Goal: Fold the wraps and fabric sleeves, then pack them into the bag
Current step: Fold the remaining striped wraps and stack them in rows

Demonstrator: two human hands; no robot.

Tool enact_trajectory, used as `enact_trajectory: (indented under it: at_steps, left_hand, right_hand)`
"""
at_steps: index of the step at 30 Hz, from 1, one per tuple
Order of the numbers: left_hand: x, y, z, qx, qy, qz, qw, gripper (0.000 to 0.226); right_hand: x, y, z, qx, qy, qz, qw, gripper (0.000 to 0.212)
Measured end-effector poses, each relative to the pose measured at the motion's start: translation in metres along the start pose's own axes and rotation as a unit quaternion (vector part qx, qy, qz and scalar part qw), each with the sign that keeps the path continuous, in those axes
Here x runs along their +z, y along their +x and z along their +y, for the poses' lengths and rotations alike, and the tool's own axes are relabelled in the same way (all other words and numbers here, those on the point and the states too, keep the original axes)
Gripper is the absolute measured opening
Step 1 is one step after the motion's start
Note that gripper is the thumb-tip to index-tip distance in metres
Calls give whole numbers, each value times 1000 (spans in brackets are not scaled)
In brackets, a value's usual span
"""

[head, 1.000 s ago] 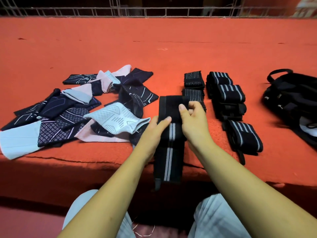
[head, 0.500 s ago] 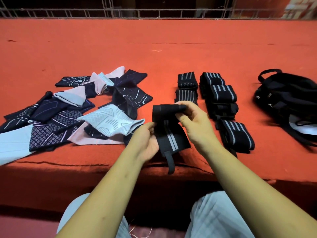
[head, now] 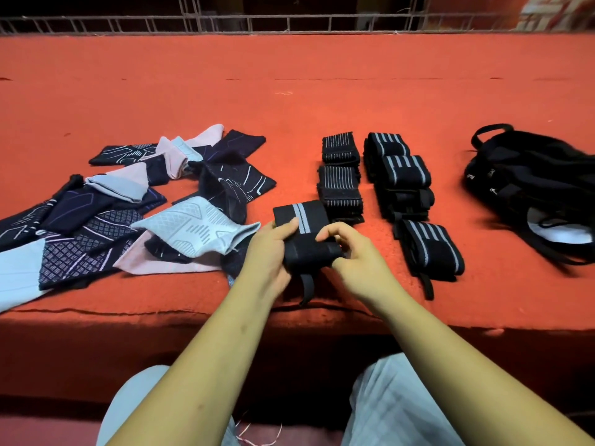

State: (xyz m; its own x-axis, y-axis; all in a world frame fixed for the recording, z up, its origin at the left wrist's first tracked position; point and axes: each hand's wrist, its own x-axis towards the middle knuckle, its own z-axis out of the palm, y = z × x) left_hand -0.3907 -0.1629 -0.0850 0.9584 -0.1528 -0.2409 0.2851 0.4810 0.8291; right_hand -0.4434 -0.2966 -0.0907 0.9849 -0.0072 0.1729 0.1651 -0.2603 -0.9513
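A black wrap with grey stripes (head: 306, 230) is folded into a short bundle near the front edge of the red surface, its thumb loop hanging down. My left hand (head: 273, 252) grips its left side with the thumb on top. My right hand (head: 351, 252) pinches its right side. Right of it lie folded black wraps in two columns: thin-striped ones (head: 341, 175) and broad-striped ones (head: 405, 175), with one more (head: 431, 249) nearest me. Loose fabric sleeves (head: 135, 207) in navy, pink and pale blue are heaped at the left. The black bag (head: 531, 188) lies at the far right.
All of it rests on a red carpeted platform (head: 289, 91) whose front edge drops off just before my knees. A metal wire railing (head: 289, 24) runs along the back. My legs in light trousers are below the edge.
The long wrap that hung over the front edge has been folded up into a compact bundle. Both hands have closed in on its two sides.
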Motion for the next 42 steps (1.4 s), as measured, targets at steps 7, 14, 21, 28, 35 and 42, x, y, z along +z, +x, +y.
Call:
enact_trajectory:
  at_steps: [7,14,21,28,35,42]
  left_hand:
    - [23,0,-14,62,63,-63,994,36]
    - [75,-2,-27,53,118,-90,988,33]
    - [144,9,-57,54,281,-107,952,31]
    - [174,21,-102,70,452,-107,883,45]
    - [159,26,-123,69,469,-71,878,48]
    - [149,32,-124,74,356,-78,928,50]
  right_hand:
    - [-8,4,-9,92,-3,136,986,25]
    - [-55,-10,-2,25,-103,223,969,16]
    - [-127,-13,13,74,-111,294,946,16]
    - [-167,-6,48,167,-137,319,923,20]
    - [-156,-1,71,210,-171,267,925,29]
    - [-145,1,71,172,-137,256,941,34]
